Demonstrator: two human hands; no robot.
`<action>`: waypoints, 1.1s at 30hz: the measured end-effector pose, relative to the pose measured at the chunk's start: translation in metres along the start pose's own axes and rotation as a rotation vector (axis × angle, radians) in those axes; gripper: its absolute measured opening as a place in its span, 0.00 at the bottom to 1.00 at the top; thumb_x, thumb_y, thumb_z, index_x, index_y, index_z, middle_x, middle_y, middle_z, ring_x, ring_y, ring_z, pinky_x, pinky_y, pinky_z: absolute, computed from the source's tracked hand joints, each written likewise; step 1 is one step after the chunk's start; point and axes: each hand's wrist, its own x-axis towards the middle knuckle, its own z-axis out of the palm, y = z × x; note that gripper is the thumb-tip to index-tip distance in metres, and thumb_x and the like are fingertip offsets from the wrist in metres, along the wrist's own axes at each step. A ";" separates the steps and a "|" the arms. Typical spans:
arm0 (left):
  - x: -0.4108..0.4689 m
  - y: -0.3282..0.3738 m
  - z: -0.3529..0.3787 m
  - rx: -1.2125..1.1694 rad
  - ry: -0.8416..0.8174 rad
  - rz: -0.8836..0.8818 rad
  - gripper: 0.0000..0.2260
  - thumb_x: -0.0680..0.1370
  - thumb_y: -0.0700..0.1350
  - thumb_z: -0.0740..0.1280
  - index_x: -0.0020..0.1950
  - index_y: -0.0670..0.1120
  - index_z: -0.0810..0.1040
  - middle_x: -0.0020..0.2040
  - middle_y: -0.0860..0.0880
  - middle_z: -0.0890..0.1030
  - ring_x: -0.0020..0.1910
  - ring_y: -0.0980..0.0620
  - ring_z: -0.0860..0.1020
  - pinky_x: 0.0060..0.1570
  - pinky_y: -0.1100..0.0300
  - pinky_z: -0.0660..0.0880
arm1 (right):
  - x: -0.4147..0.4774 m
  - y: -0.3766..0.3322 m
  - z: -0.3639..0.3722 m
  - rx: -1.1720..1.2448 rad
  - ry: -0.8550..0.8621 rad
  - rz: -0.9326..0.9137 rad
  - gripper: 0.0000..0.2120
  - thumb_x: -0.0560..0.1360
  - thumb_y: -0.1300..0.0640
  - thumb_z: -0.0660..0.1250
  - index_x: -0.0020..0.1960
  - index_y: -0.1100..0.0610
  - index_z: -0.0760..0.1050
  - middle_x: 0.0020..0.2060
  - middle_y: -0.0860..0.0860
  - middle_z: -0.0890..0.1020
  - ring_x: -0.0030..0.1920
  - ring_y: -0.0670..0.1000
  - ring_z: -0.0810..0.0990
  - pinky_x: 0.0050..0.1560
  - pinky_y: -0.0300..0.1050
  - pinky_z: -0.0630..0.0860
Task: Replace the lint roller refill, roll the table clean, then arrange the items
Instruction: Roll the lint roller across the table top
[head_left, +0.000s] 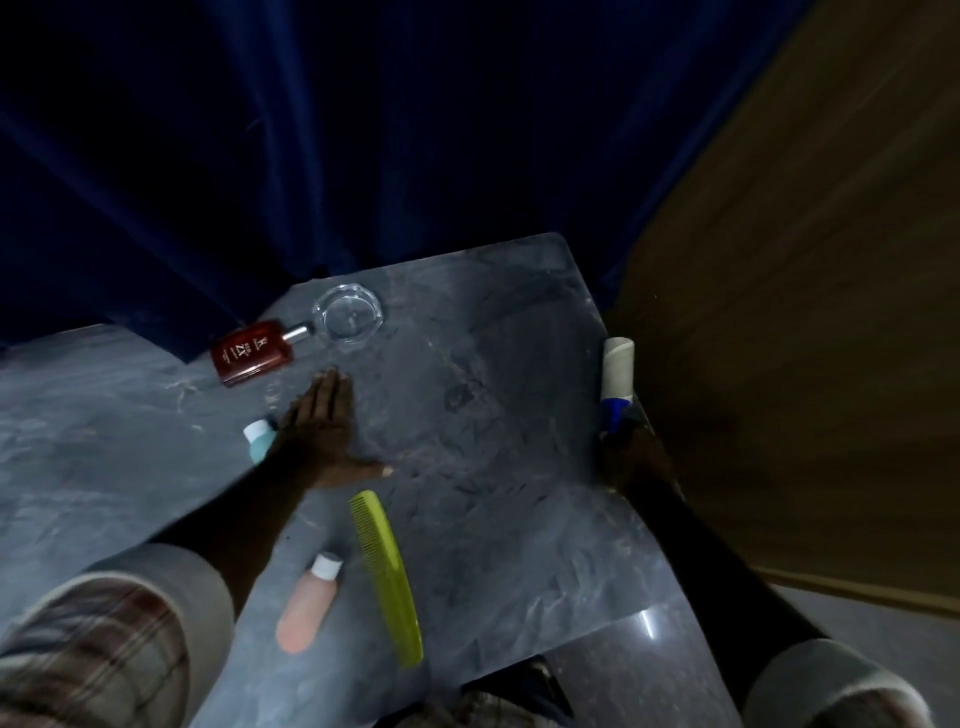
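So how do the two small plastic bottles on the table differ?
The pink plastic bottle lies in full view near the yellow comb; the teal plastic bottle is partly hidden behind the left hand. The pink one looks longer. Both have white caps and rest on the grey marble table.

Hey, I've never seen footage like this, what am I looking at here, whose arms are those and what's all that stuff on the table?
There is no machine here. One camera sits on a person's head, looking down at their own arms, so the wide lens bends the edges. The left hand lies open and flat on the grey marble table. The right hand, at the table's right edge, has its grip closed on a lint roller with a blue handle and a pale roll. On the table lie a red perfume bottle on its side, a clear glass dish, a small teal bottle partly hidden by the left hand, a pink bottle and a yellow-green comb.
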 end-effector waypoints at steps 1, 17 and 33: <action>-0.001 0.000 0.000 -0.002 0.004 -0.004 0.71 0.61 0.83 0.68 0.88 0.44 0.39 0.88 0.43 0.40 0.88 0.41 0.44 0.86 0.43 0.50 | 0.001 -0.001 0.002 -0.009 -0.007 -0.003 0.22 0.83 0.49 0.62 0.75 0.56 0.67 0.66 0.59 0.77 0.65 0.59 0.78 0.67 0.56 0.76; -0.004 0.002 -0.006 -0.040 -0.048 -0.040 0.71 0.62 0.80 0.73 0.87 0.46 0.35 0.88 0.44 0.36 0.88 0.43 0.40 0.86 0.45 0.45 | -0.039 -0.068 0.090 -0.358 -0.170 -0.454 0.15 0.83 0.46 0.58 0.63 0.54 0.73 0.57 0.59 0.83 0.60 0.62 0.82 0.58 0.51 0.77; -0.004 0.003 -0.006 -0.038 -0.031 -0.040 0.72 0.60 0.82 0.71 0.87 0.47 0.37 0.88 0.45 0.38 0.88 0.43 0.42 0.85 0.43 0.46 | -0.104 -0.111 0.152 -0.429 -0.226 -0.670 0.16 0.82 0.47 0.59 0.65 0.55 0.73 0.58 0.57 0.84 0.60 0.60 0.83 0.59 0.50 0.76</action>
